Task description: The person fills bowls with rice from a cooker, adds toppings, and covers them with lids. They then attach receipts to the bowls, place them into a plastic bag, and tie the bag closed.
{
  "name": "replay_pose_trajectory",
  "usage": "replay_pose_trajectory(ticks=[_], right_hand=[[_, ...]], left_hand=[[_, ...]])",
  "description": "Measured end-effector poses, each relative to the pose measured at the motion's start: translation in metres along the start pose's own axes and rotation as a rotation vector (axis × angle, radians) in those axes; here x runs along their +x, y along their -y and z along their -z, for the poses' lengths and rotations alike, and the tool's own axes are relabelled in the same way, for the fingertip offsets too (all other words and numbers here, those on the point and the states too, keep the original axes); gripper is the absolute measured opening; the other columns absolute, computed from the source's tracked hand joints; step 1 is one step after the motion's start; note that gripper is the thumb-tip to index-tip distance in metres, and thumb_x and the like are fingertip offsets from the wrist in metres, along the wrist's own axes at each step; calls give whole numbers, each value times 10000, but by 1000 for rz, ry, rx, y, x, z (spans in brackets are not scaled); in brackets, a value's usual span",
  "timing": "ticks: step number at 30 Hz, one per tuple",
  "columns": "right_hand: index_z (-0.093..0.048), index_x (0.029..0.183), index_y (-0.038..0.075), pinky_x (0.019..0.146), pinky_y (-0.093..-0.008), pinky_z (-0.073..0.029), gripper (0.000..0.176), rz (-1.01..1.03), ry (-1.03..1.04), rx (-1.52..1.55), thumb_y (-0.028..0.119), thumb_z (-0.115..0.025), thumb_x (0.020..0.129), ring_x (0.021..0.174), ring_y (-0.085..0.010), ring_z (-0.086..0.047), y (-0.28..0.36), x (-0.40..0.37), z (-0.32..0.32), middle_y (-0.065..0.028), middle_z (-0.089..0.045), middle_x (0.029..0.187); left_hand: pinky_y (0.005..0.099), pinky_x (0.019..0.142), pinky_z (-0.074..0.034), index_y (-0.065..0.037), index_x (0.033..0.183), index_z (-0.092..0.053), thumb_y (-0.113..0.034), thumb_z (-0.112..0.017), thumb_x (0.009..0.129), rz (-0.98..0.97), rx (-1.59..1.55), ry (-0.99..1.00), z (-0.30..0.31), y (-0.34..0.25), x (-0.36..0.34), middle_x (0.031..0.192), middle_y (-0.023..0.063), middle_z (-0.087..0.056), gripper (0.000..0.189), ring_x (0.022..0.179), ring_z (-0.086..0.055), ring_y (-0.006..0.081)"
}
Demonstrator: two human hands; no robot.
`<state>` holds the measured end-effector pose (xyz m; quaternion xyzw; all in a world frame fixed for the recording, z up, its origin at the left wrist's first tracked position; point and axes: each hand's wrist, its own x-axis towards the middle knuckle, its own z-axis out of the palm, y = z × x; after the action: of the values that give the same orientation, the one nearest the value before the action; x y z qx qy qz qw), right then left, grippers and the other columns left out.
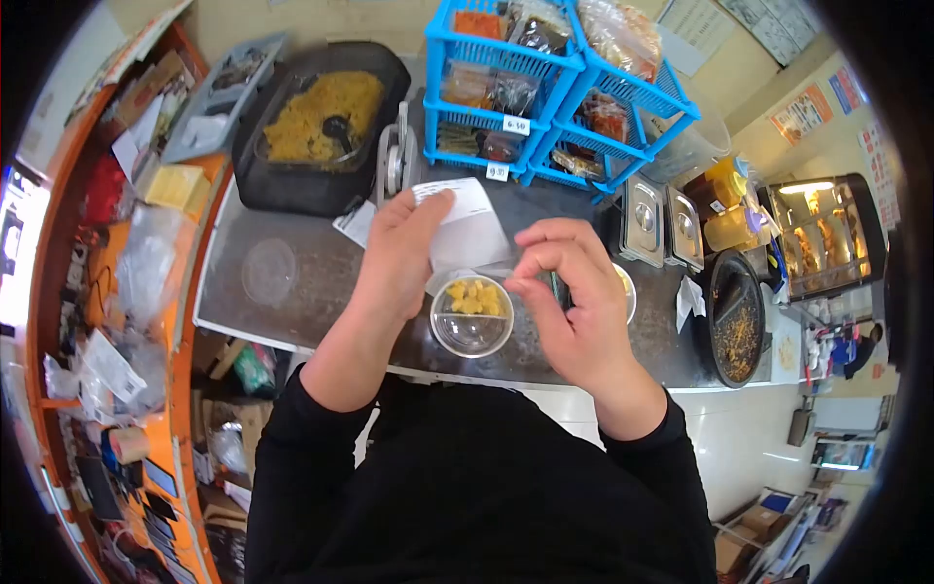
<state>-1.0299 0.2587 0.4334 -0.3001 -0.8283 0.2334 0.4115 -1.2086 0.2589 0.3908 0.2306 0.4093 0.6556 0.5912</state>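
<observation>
Two black sleeves [321,457] reach forward over the near edge of a dark table [306,313]. Just beyond that edge, between the two hands, stands a round bowl [474,339], probably set there for easy reach. Yellow food [475,296] lies in its far part; the near part shows clear plastic.

The right hand [579,304] hangs beside the bowl, half open with fingers bent, and nothing can be seen in its grasp. A second bowl [629,295] is partly hidden behind it. The left hand [399,243] pinches a printed slip of paper [471,237] under its thumb, perhaps by one edge so the sheet stays flat. A clear lid [269,272] lies to the left, well apart.

Farther back, a black tub [261,191] holds more yellow food with a dark scoop [338,129] resting in it, presumably for serving. Blue racks [556,66] stack bagged goods upward, seemingly to save table space.
</observation>
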Motion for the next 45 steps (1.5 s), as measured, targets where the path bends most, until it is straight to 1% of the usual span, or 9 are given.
replay_pose_trajectory(ticks=[3, 11, 18, 21, 27, 34, 40, 43, 45], right_hand=[[-571, 893, 28, 833, -308, -468, 108, -278, 9, 634, -7, -652, 830, 935, -182, -608, -17, -25, -13, -98, -642, 967], [-512, 881, 61, 649, -187, -461, 244, -917, 283, 702, -33, -716, 785, 735, -58, -596, -110, -86, -63, -18, -635, 807], [-515, 917, 62, 626, -274, -451, 387, -831, 284, 126, 74, -809, 665, 650, -154, -564, -128, -95, -98, -44, -585, 720], [-507, 931, 35, 603, -265, -456, 461, -812, 226, 10, 74, -851, 627, 693, -140, -601, -122, -98, -109, -51, -609, 772], [-543, 992, 46, 793, -401, -442, 471, -590, -23, -386, 178, -831, 644, 920, -331, -554, -103, -106, -114, -130, -569, 963], [-544, 1022, 16, 814, -386, -451, 325, -864, -340, -163, 173, -714, 794, 956, -320, -542, -119, -128, -138, -155, -537, 1041], [-571, 1077, 14, 803, -298, -471, 258, -551, -516, -138, 80, -648, 841, 922, -239, -591, -83, -109, -110, -137, -599, 1018], [-595, 1065, 22, 761, -260, -465, 273, -476, -441, 594, 24, -675, 804, 831, -162, -614, -31, -79, -76, -98, -629, 965], [-642, 956, 30, 737, -245, -449, 217, -386, -344, 423, -22, -716, 759, 773, -108, -591, -16, -69, -60, -65, -620, 985]], left_hand=[[263, 677, -521, 4, 1038, -587, -139, -550, 932, -101, -32, -173, 38, 23, -8, 931, 81, -659, 182, 792, -648, 132], [249, 687, -513, 0, 1069, -591, -147, -547, 940, -64, -52, -460, 117, 56, -55, 969, 66, -657, 201, 828, -643, 120], [179, 493, -408, -34, 1023, -606, -162, -565, 932, -91, 81, -391, 124, 23, -44, 894, 30, -664, 162, 701, -613, 49], [174, 473, -381, -32, 1031, -611, -163, -564, 933, -51, 136, -327, 125, 6, -36, 888, 21, -664, 170, 683, -599, 33], [184, 570, -426, -18, 1050, -617, -160, -559, 939, 9, 238, -178, 117, -13, -29, 906, 25, -664, 189, 730, -597, 46], [233, 729, -476, -3, 1067, -612, -143, -553, 944, 101, 324, -23, 103, -8, -22, 965, 39, -659, 196, 837, -607, 80], [236, 763, -470, -4, 1092, -610, -147, -557, 950, 144, 464, 156, 75, 1, -26, 983, 29, -655, 208, 862, -590, 69], [236, 779, -465, 3, 1097, -610, -161, -563, 954, 138, 594, 238, 45, 4, -34, 998, 25, -654, 222, 889, -582, 67], [238, 787, -467, 6, 1104, -606, -159, -564, 953, 169, 586, 285, 32, 8, -37, 1010, 27, -653, 228, 899, -583, 73]])
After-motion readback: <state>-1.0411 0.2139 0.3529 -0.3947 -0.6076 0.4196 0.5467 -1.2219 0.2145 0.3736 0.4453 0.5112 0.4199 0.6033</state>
